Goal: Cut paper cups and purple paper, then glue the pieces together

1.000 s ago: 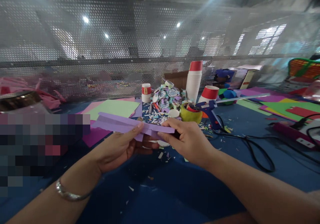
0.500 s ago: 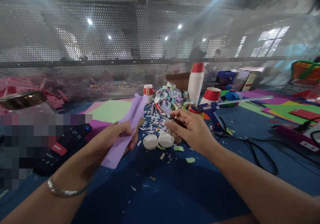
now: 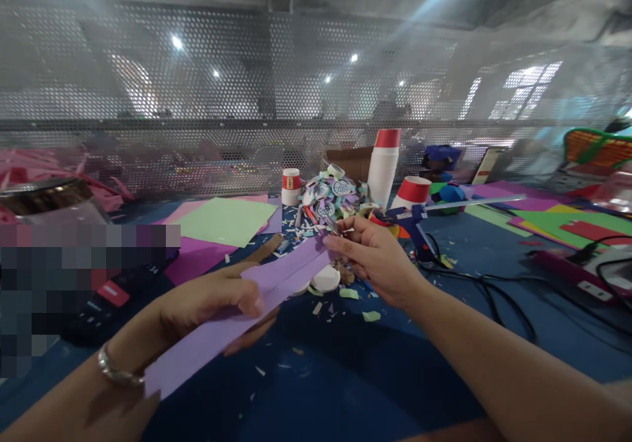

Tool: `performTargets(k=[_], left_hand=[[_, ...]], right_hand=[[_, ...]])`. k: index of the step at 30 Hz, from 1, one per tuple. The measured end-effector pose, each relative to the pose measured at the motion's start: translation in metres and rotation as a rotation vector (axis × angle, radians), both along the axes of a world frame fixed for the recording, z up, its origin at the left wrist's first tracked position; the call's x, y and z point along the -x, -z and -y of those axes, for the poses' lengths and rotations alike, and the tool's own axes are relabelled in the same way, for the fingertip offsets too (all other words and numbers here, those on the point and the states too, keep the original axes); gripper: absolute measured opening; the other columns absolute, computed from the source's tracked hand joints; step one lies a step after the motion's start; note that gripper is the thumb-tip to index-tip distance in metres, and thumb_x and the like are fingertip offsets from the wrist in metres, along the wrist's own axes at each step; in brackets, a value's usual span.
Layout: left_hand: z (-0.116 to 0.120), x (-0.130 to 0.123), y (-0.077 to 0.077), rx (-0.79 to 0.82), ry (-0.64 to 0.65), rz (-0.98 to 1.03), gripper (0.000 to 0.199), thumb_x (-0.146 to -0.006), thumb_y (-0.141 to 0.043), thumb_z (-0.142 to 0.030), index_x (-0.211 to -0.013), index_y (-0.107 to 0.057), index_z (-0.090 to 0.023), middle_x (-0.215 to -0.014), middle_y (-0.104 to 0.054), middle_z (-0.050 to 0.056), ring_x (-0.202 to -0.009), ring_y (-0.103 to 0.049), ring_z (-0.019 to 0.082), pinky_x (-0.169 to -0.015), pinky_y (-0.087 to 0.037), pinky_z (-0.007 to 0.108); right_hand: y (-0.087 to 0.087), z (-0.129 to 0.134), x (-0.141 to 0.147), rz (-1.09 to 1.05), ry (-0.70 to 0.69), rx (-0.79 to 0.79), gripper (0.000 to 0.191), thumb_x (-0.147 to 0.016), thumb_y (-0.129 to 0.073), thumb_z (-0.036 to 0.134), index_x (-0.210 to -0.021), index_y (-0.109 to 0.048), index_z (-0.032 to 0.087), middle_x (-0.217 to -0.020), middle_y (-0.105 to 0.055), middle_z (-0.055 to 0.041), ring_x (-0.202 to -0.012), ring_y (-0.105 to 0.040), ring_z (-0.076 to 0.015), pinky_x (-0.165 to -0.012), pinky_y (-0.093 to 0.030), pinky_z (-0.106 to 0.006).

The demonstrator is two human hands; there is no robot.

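Note:
My left hand (image 3: 222,303) is closed on a folded strip of purple paper (image 3: 207,353), its thumb pressed on top and fingers underneath. The strip slants up to the right, its far end by my right hand (image 3: 368,248). In that hand are scissors (image 3: 334,226), mostly hidden by the fingers, with the metal at the paper's upper end. Below that end lies a round white piece (image 3: 326,278), and another beside it is mostly covered by the paper. A brown strip (image 3: 266,248) shows just beyond my left hand.
Paper scraps litter the blue table (image 3: 316,389). Behind them are a heap of decorated discs (image 3: 328,192) and stacked paper cups (image 3: 382,172). A blue glue gun (image 3: 417,228) with a black cable (image 3: 486,297) is at right. Green paper (image 3: 222,221) and a lidded jar (image 3: 49,198) are at left.
My left hand has turned the purple strip from steep to a flatter slant and brought its end to the scissors. The strip now covers part of the white pieces.

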State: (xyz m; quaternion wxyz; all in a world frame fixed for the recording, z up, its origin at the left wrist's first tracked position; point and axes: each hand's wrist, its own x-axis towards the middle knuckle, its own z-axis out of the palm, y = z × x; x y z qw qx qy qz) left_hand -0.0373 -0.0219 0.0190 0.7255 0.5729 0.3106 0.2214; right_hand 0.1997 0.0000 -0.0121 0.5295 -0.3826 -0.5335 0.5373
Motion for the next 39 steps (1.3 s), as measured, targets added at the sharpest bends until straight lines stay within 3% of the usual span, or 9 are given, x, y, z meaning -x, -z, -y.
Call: performTargets(k=[1,4,9,13,17,24,28,33,39], left_hand=[[-0.002,-0.001,-0.003,-0.03,0.086,-0.025,0.022,-0.074,-0.066,-0.031,-0.058,-0.069,-0.016,-0.047,-0.059,0.006,-0.043,-0.049,0.013,-0.045,-0.039,0.024],[-0.01,-0.008,-0.007,-0.06,-0.091,0.188,0.047,-0.085,-0.054,-0.05,-0.067,-0.074,-0.012,-0.048,-0.058,0.006,-0.053,-0.057,0.017,-0.055,-0.047,0.026],[-0.02,-0.023,0.002,0.105,-0.426,0.462,0.036,-0.088,-0.046,-0.031,-0.069,-0.07,-0.012,-0.065,-0.066,0.009,-0.063,-0.063,0.019,-0.064,-0.056,0.03],[-0.024,-0.029,0.012,0.053,-0.617,0.476,0.025,-0.091,-0.045,-0.017,-0.104,-0.067,-0.015,-0.091,-0.074,0.01,-0.075,-0.07,0.018,-0.07,-0.059,0.03],[-0.027,-0.031,0.017,0.087,-0.618,0.452,0.03,-0.091,-0.052,-0.012,-0.12,-0.06,-0.015,-0.102,-0.074,0.012,-0.085,-0.072,0.017,-0.078,-0.06,0.026],[-0.021,-0.036,0.012,0.227,-0.639,0.456,0.041,-0.088,-0.047,0.0,-0.125,-0.058,-0.014,-0.087,-0.075,0.006,-0.075,-0.074,0.012,-0.071,-0.059,0.016],[-0.01,-0.041,0.014,-0.125,-0.404,0.265,0.058,-0.079,-0.066,-0.003,-0.131,-0.056,-0.027,-0.106,-0.073,0.005,-0.098,-0.07,0.02,-0.078,-0.058,0.024],[-0.009,-0.044,0.022,-0.502,-0.438,0.154,0.012,-0.077,-0.075,-0.016,-0.088,-0.076,-0.02,-0.121,-0.066,0.004,-0.125,-0.052,0.021,-0.099,-0.044,0.022],[-0.018,-0.035,0.012,0.05,-0.535,0.36,0.016,-0.082,-0.056,-0.011,-0.082,-0.07,-0.018,-0.092,-0.075,0.005,-0.087,-0.068,0.018,-0.08,-0.054,0.028]], right_hand=[[-0.002,0.002,0.001,-0.026,-0.015,0.025,0.034,-0.072,-0.078,0.034,-0.089,-0.051,0.02,-0.06,-0.054,0.0084,-0.036,-0.028,-0.0016,-0.036,-0.018,-0.021],[-0.007,0.005,0.003,-0.094,-0.028,0.088,0.035,-0.072,-0.077,0.03,-0.09,-0.048,0.022,-0.052,-0.049,0.011,-0.034,-0.027,-0.0022,-0.036,-0.015,-0.021],[-0.003,0.006,0.006,-0.157,-0.061,0.121,0.036,-0.07,-0.076,0.03,-0.089,-0.047,0.023,-0.049,-0.049,0.0105,-0.034,-0.024,-0.0025,-0.035,-0.01,-0.021],[0.001,0.004,0.007,-0.194,-0.012,0.177,0.032,-0.07,-0.074,0.028,-0.088,-0.048,0.023,-0.049,-0.047,0.0104,-0.035,-0.023,-0.0024,-0.035,-0.009,-0.021],[0.001,0.003,0.007,-0.242,-0.01,0.175,0.03,-0.069,-0.073,0.027,-0.082,-0.047,0.022,-0.052,-0.044,0.01,-0.037,-0.022,-0.0026,-0.035,-0.009,-0.021],[0.0,0.005,0.009,-0.365,-0.035,0.195,0.027,-0.068,-0.073,0.023,-0.081,-0.05,0.021,-0.053,-0.044,0.0103,-0.038,-0.021,-0.0028,-0.035,-0.012,-0.019],[0.0,0.007,0.012,-0.352,-0.028,0.229,0.03,-0.065,-0.075,0.025,-0.08,-0.049,0.021,-0.052,-0.044,0.0109,-0.038,-0.022,-0.0026,-0.034,-0.011,-0.018],[-0.001,0.014,0.019,-0.248,-0.115,0.265,0.031,-0.068,-0.074,0.03,-0.082,-0.047,0.022,-0.049,-0.044,0.0115,-0.036,-0.02,-0.0026,-0.034,-0.008,-0.019],[0.003,0.017,0.021,-0.045,-0.131,0.097,0.03,-0.081,-0.068,0.043,-0.087,-0.048,0.022,-0.056,-0.047,0.0096,-0.038,-0.024,-0.003,-0.036,-0.012,-0.02]])
